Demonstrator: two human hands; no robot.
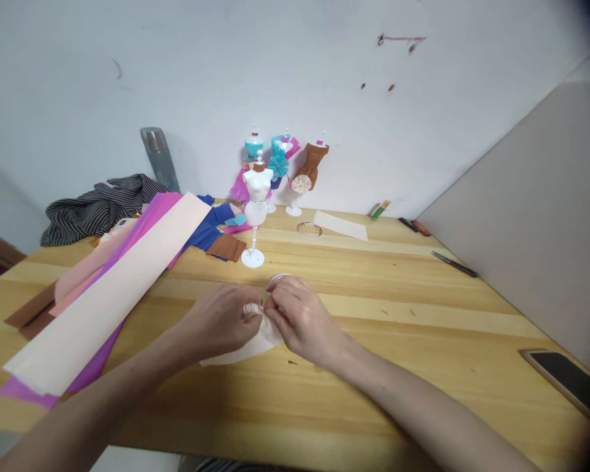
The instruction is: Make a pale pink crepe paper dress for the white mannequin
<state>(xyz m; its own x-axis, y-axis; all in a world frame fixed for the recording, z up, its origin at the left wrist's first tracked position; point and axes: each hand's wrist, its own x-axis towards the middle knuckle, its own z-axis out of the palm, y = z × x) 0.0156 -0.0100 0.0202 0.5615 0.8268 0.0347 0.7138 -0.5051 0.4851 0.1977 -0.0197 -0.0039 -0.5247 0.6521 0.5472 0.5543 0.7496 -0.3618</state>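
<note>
A piece of cream crepe paper (248, 349) lies low over the table, its upper edge gathered into small folds between my hands. My left hand (229, 318) is closed on the gathered edge from the left. From the right, my right hand (299, 318) pinches the same edge, fingertips almost touching those of the left. A white ring-shaped thing (278, 278), perhaps a roll of tape, shows partly behind my right fingers. Just beyond my hands stands a bare white mini mannequin (258, 210) with a brown neck band.
Long crepe paper sheets (113, 288) and a striped cloth (98, 206) lie left, near a grey bottle (160, 157). Dressed mannequins (314, 164) stand at the wall. A bracelet-like ring (309, 229), a cream strip (341, 225), a craft knife (455, 263) and a phone (565, 380) lie right.
</note>
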